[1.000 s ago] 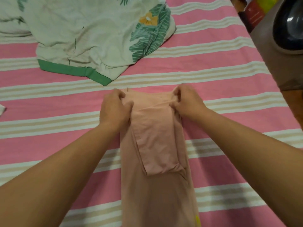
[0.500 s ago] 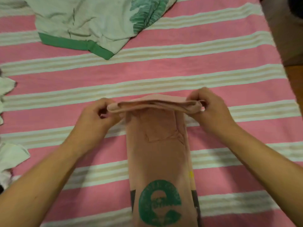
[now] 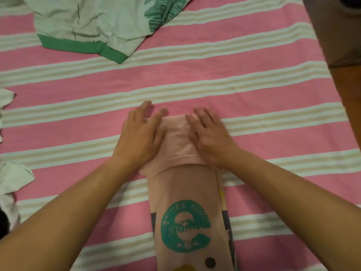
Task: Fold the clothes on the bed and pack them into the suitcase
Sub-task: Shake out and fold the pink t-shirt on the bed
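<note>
The pink shirt (image 3: 191, 202) is lying as a long narrow strip on the striped bed sheet (image 3: 254, 90), running from the middle of the view down to 6 o'clock, with its far end turned back over itself into a short folded flap. A round green print (image 3: 185, 225) is showing on the strip toward 6 o'clock, and darker and yellow marks are peeking out near the bottom edge.

The left hand (image 3: 139, 136) is pressing flat on the flap's 9 o'clock side, its grip fully spread with straight fingers, holding nothing. The right hand (image 3: 210, 136) is pressing on the 3 o'clock side in the same way, fingers extended and palm down on the cloth.

A pale garment with a green hem and leaf print (image 3: 93, 22) is lying crumpled at 11 o'clock, well apart from the shirt. More pale cloth (image 3: 13, 178) is bunching at the 9 o'clock edge. A dark bulky object (image 3: 341, 30), too cropped to identify, is sitting beyond the bed at 2 o'clock.
</note>
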`<state>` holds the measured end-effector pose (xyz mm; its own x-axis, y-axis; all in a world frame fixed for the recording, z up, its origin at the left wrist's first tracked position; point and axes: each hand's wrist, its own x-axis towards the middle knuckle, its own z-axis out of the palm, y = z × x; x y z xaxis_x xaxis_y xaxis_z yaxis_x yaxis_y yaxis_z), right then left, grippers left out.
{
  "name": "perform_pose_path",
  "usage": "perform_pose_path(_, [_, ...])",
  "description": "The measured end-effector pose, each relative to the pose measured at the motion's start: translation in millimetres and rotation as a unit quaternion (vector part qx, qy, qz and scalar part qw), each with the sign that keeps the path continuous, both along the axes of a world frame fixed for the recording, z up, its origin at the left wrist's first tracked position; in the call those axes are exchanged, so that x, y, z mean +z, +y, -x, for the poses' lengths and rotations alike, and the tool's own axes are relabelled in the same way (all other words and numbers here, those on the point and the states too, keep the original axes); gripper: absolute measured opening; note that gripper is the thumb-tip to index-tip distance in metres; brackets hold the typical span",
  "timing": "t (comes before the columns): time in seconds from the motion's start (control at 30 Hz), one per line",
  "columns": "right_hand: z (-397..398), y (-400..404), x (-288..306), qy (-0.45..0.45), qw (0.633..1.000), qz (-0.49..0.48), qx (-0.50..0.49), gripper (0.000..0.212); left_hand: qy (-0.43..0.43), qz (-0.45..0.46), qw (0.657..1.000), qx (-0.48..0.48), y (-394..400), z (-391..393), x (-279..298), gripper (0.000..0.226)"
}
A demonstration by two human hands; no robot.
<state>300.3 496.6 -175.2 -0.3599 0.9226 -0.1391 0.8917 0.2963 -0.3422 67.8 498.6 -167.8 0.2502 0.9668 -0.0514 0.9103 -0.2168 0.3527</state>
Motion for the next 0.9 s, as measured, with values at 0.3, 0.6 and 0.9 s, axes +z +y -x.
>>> perform_pose_path(0.3, [-13,-16,44,0.148,0.919,0.188,-0.315,0.029,-0.259,0.308,0.839,0.366,-44,11,36,0.029])
perform_pose_path(0.6, [-17,-47,43,0.256,0.842,0.254,-0.401,0.014,-0.452,0.366,0.676,0.454,-71,-5,45,0.012])
perform_pose_path(0.9, [-34,-16,51,0.015,0.961,0.134,-0.243,0.017,0.050,0.347,0.925,0.147,-63,20,49,0.028])
